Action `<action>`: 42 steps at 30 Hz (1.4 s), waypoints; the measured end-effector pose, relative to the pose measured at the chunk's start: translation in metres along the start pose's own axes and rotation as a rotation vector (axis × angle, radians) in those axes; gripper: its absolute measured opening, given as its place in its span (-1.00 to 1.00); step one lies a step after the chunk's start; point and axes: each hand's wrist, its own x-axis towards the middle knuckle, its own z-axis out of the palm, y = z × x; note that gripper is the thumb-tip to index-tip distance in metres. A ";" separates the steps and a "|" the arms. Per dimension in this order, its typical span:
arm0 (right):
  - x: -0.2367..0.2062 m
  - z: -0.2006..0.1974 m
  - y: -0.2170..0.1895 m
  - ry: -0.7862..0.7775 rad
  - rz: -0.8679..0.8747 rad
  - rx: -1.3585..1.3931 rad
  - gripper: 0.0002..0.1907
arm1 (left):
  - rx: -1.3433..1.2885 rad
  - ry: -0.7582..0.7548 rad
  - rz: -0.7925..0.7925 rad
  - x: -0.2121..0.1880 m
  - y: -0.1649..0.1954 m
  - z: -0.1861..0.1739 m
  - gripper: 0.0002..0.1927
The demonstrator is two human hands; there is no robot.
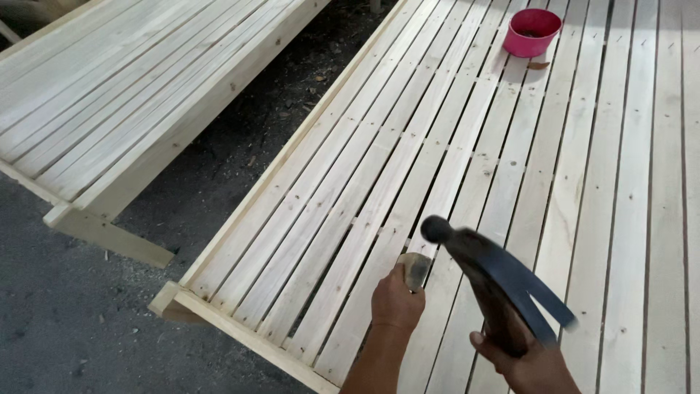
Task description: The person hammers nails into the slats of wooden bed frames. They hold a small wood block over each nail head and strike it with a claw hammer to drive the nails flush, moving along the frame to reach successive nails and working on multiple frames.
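My right hand [526,363] grips a claw hammer [487,264] by its brown handle; the dark head is raised and blurred, pointing left over the slats. My left hand [396,300] rests on a pale wooden slatted panel [467,146] and pinches something small against a slat, beside a small wooden block [417,267]. Whether a nail is between the fingers is too small to tell. The hammer's face hangs just above and right of my left hand.
A pink plastic bowl [533,32] stands on the slats at the far end. A second slatted wooden panel [109,87] lies to the left, across a strip of dark ground [240,138] strewn with sawdust and chips.
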 end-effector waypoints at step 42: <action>-0.008 0.017 -0.057 -0.126 0.054 -0.364 -0.63 | -0.160 0.087 -0.068 0.015 -0.026 -0.004 -0.70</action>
